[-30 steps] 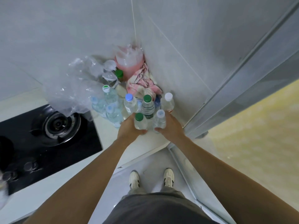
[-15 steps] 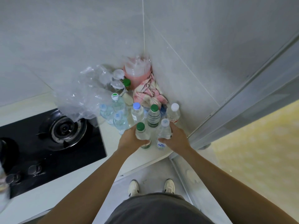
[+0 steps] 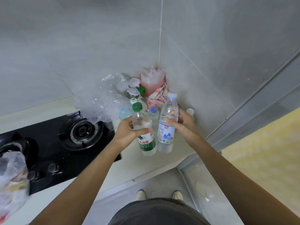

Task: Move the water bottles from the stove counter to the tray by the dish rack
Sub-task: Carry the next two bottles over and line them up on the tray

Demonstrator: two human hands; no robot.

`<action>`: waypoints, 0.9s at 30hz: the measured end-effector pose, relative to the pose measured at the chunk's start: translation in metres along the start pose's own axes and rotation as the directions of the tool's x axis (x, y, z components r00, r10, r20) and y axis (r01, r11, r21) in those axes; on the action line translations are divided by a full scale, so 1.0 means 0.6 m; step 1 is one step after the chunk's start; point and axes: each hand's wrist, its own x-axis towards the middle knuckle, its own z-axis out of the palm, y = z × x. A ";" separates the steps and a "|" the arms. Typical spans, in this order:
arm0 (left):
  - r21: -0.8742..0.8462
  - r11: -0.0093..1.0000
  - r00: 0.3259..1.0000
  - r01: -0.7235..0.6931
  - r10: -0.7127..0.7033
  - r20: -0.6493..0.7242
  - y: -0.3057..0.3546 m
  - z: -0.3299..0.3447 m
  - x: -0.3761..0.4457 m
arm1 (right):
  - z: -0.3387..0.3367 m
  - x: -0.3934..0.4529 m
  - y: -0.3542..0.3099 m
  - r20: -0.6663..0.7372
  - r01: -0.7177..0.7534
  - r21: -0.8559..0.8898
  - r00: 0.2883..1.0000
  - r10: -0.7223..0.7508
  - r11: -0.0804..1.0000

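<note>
Holding one bottle in each hand here, both lifted clear of the counter [image 3: 164,161] around the middle of the frame. Our left hand [image 3: 128,133] wraps the green-capped bottle [image 3: 143,130] about midway up, thumb across the front just above the green label, fingers curled round the back. Our right hand [image 3: 183,125] grips the white-capped bottle [image 3: 167,125] around its upper body, fingers curled over the front just above the blue-and-white label. Both bottles tilt a bit, caps pointing toward the wall, and they sit just beside each other, nearly touching. Both forearms reach up from the bottom of the frame and converge toward the centre.

Behind our hands, in the corner, the rest of the bottles [image 3: 154,114] are bunched together on the counter, next to crumpled clear plastic [image 3: 105,101], a pink container [image 3: 151,80] and a pink-and-white cloth [image 3: 158,96]. The black gas stove [image 3: 53,143] fills the left of the frame, with a plastic bag [image 3: 13,177] at the lower left edge.
</note>
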 end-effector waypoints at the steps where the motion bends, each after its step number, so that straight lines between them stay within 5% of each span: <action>1: -0.068 0.998 1.000 -0.001 -0.001 -0.028 0.008 -0.008 -0.009 | 0.014 0.001 -0.015 0.007 0.017 0.045 1.000 -0.017 0.999; 5: -0.305 0.952 0.985 -0.014 -0.039 -0.166 0.025 -0.036 -0.053 | 0.076 0.007 -0.065 0.015 0.028 0.152 0.999 -0.031 0.988; 14: -0.456 0.869 0.835 -0.192 -0.099 -0.541 0.044 -0.085 -0.212 | 0.206 -0.022 -0.123 0.454 -0.090 0.171 0.891 0.002 0.981; 20: -0.382 0.886 0.633 -0.263 -0.140 -0.762 0.007 -0.110 -0.371 | 0.332 -0.112 -0.132 0.682 -0.099 0.153 0.731 -0.032 0.983; 27: -0.310 0.889 0.244 -0.338 -0.235 -0.941 -0.064 -0.154 -0.621 | 0.515 -0.285 -0.133 0.896 -0.121 0.085 0.444 -0.023 0.989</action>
